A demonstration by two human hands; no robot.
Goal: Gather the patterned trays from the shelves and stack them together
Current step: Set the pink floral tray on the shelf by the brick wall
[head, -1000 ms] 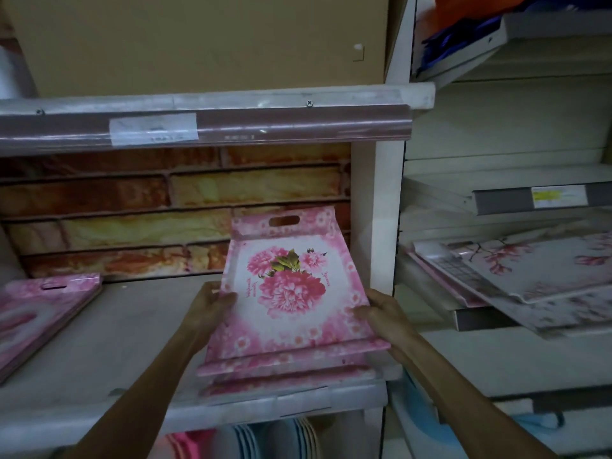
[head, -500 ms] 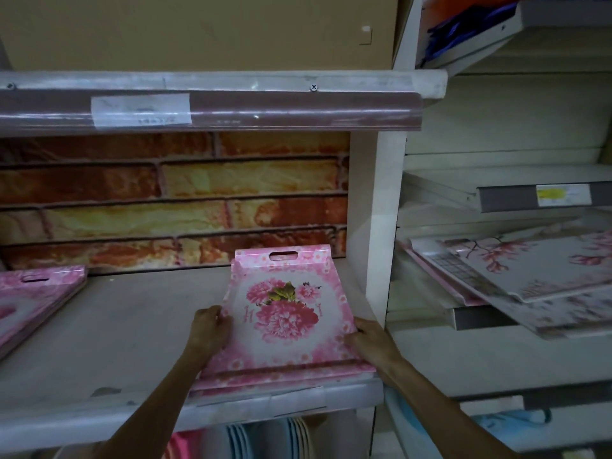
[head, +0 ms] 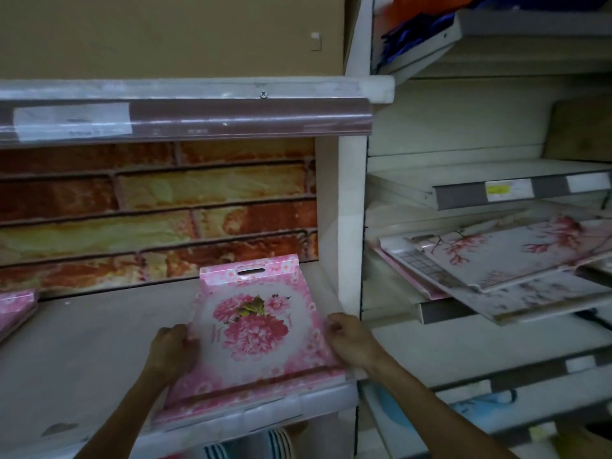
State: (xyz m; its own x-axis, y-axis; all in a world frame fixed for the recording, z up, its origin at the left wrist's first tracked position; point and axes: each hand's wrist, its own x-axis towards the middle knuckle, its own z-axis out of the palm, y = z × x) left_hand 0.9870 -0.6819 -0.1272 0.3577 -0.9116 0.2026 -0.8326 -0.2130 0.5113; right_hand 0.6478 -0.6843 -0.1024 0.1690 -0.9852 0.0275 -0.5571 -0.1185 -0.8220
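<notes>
Both hands on the pink tray stack

Left hand (head: 170,347) and right hand (head: 351,339) grip the sides of a pink peony-print tray stack (head: 255,329) lying on the shelf (head: 82,352), white divider post (head: 347,226) right beside it; paler floral trays (head: 496,260) far right.

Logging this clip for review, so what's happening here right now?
A person is handling a pink floral tray on the near edge of a pale shelf. The left hand grips its left edge and the right hand grips its right edge; it appears to lie on other pink trays. More pink trays sit at the shelf's far left, and pale blossom-print trays lie tilted on the shelf unit to the right, not yet gathered.
</notes>
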